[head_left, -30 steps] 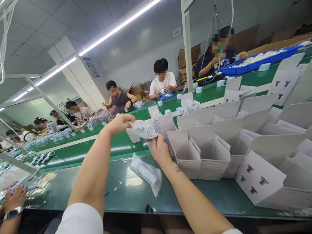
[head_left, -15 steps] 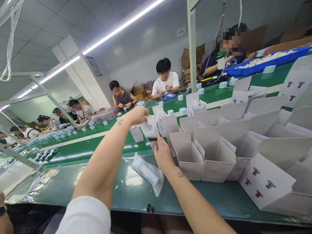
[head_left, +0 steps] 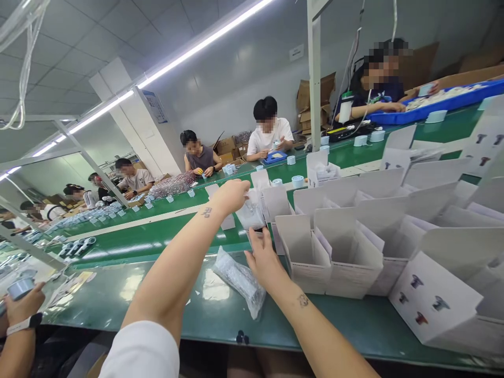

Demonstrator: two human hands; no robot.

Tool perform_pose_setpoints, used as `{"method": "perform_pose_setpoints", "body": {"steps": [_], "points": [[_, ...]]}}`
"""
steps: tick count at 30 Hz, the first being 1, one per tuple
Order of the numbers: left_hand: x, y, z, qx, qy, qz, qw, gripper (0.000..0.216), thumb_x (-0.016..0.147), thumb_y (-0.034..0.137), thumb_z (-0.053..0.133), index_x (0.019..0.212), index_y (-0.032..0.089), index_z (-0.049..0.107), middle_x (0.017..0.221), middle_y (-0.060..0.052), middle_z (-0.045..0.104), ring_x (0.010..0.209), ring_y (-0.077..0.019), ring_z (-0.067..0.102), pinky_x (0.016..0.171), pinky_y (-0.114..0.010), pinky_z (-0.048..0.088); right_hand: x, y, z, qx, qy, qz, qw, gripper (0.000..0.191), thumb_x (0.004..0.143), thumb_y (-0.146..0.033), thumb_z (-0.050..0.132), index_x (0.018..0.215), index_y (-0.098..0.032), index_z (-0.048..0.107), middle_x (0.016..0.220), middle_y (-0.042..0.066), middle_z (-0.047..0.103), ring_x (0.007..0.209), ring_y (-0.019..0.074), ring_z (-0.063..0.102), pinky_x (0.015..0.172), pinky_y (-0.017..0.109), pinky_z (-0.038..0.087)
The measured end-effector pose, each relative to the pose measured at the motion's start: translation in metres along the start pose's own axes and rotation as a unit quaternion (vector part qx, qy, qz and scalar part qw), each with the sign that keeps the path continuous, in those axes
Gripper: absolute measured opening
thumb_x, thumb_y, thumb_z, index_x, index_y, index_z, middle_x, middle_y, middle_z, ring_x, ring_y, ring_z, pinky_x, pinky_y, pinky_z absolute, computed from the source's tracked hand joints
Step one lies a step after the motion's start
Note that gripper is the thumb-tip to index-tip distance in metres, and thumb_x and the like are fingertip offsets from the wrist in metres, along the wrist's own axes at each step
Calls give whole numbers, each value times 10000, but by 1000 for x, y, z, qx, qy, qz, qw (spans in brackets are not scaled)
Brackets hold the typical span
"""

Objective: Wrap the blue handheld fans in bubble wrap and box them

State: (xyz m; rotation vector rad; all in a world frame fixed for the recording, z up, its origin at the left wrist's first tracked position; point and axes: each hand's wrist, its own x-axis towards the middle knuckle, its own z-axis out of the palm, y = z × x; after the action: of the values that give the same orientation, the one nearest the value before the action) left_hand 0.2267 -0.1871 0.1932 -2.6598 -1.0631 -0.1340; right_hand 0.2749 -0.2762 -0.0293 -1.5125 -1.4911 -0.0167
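My left hand [head_left: 231, 196] is closed in a pinch on a bubble-wrapped packet [head_left: 251, 214], which it holds at the mouth of a white cardboard box; most of that box is hidden by my hands. My right hand [head_left: 264, 258] is just below, thumb and fingers apart, with its fingertips at the packet's lower end and the box front. Whether they press on it I cannot tell. Nearer me, a second bubble-wrapped packet [head_left: 239, 282] lies on the green bench. Another white box [head_left: 228, 222] stands partly behind my left hand.
Several white boxes with raised flaps [head_left: 348, 268] crowd the right side. A green conveyor [head_left: 129, 231] with light-blue cups [head_left: 297, 181] runs behind. Co-workers sit along its far side. At far left, a co-worker's hand [head_left: 25, 304] holds a light-blue cup.
My left hand and the packet have shifted slightly right. My right hand's fingers have spread and slid lower on the box. A neighbour's hand with a light-blue cup has come into view at left.
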Motion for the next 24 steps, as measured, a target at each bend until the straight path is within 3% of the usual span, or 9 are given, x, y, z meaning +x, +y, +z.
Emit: {"method": "perform_pose_setpoints", "body": {"steps": [2,7,10,14,16,19,24], "points": [[-7,-1,0,-13,6,7,1000,133,829,163,578,935,184,655,987,-91,679,950,-229,629,774,-294,476,0,-1,-5,19,23,-13,999,448,940,-252,393,1359,-125,484,1427,264,392,1153,350,582,774,452,577],[-11,-5,17,1,-9,-90,996,133,819,158,571,927,177,648,1023,-123,673,991,-276,620,797,-354,483,7,-5,-23,10,109,-25,994,283,945,-218,408,1104,-174,637,1306,173,548,1061,274,630,803,392,568],[-10,-10,32,-16,-17,-77,997,148,833,169,556,947,181,650,1050,-110,676,1013,-265,621,815,-344,479,11,-6,-22,-21,90,-10,996,368,911,-232,465,1262,-147,535,1322,195,520,1154,321,562,877,456,534],[-6,-14,43,-61,-61,-32,996,134,808,288,645,927,227,657,975,-20,718,942,-206,653,769,-271,483,19,1,1,-8,71,34,997,784,856,-335,576,1483,-84,176,1457,268,347,1328,389,380,1009,559,414],[-4,-11,47,-70,-72,-17,995,164,801,338,661,926,232,653,985,-14,722,946,-214,656,762,-275,483,24,7,17,18,68,64,995,903,824,-368,622,1490,-58,98,1462,292,334,1333,395,375,1025,556,391],[-5,-1,60,-63,-66,-5,996,235,877,389,557,1029,216,608,1079,-61,703,1016,-253,643,805,-320,474,28,17,38,51,55,120,990,927,792,-370,646,1474,-32,118,1431,310,380,1290,384,439,995,515,423],[-15,12,93,-43,-74,-7,996,414,927,468,429,1167,136,493,1139,-176,661,1035,-317,638,872,-421,451,22,34,54,49,47,164,984,723,812,-363,584,1401,-56,300,1312,278,518,1164,368,546,924,498,466]]}}
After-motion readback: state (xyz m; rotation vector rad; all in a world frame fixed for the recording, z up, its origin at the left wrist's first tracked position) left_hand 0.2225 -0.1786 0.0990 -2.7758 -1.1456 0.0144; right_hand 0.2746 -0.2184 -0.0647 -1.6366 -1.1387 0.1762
